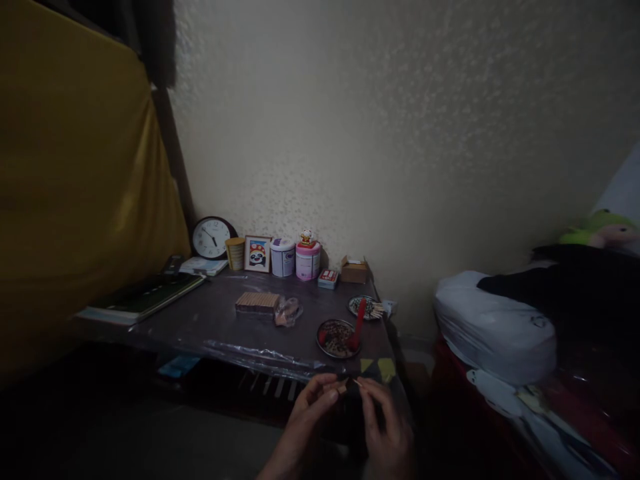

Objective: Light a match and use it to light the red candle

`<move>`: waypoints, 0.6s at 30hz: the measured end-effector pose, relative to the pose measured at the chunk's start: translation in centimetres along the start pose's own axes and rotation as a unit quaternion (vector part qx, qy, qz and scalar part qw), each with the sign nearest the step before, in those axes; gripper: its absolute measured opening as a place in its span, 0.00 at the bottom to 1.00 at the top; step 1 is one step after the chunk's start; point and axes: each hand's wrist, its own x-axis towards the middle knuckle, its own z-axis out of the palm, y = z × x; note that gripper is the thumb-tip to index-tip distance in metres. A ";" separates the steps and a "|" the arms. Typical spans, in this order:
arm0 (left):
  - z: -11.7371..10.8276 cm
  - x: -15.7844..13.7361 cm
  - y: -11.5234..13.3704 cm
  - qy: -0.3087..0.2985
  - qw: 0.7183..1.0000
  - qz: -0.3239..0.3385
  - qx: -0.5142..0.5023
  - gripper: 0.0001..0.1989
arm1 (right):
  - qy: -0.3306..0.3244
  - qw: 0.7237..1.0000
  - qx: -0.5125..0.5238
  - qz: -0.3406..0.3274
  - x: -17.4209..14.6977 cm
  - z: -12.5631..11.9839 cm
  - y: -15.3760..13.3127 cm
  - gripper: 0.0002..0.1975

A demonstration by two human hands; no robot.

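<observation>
A: What's the biggest thing ahead of the hands?
B: The plastic-covered surface (200, 328), its near edge just beyond the fingertips.
A: And the hands themselves?
B: Both are grasping. The left hand (309, 415) and the right hand (393, 435) face each other, thumbs and fingers pinched on one tiny item between them.
A: What lies around them?
B: A row of thin pale slabs (257, 302) farther off, ahead and left. Nearer, straight ahead, a round metal bowl (337, 357) of mixed bits, closer to the left fingertips. Past it, right of centre, a small plate (357, 305).
A: The red spoon (360, 320)?
B: In the bowl, its long axis running away from the hands, in line with the right fingertips.
A: And the pinched item?
B: A small dark piece (351, 385), touched from both sides; its own long axis I can't tell.
</observation>
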 end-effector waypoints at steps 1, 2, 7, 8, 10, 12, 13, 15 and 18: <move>0.2 -0.1 0.1 0.001 1.000 -0.002 -0.002 0.16 | 0.007 1.000 0.003 0.007 0.1 -0.3 -0.3 0.07; 0.4 -0.2 0.2 0.001 1.000 -0.004 -0.005 0.16 | 0.019 1.000 0.005 0.013 0.0 -0.5 -0.5 0.08; 1.4 -0.7 0.5 0.009 1.000 -0.001 -0.012 0.15 | -0.067 0.998 0.005 0.005 -0.9 -0.1 1.7 0.09; 1.4 -0.7 0.5 0.008 1.000 0.002 -0.011 0.15 | -0.083 0.996 -0.003 0.031 -1.2 0.2 2.8 0.09; 1.2 -0.8 0.5 0.004 1.000 0.007 -0.006 0.16 | -0.052 0.989 -0.018 0.138 -1.7 0.4 5.0 0.10; 0.7 -0.7 0.4 0.011 1.000 -0.001 0.007 0.14 | -0.014 0.974 -0.009 0.225 -1.9 0.3 6.4 0.12; 0.5 -0.7 0.4 0.024 1.000 -0.005 0.016 0.13 | -0.004 0.968 -0.004 0.250 -1.9 0.2 6.8 0.12; 0.1 -0.7 0.3 0.044 0.998 -0.004 0.034 0.12 | 0.013 0.962 0.007 0.271 -1.8 0.0 6.8 0.13; -0.3 -0.6 0.0 0.041 0.998 0.011 0.054 0.12 | 0.050 0.960 0.033 0.273 -1.3 0.1 6.0 0.13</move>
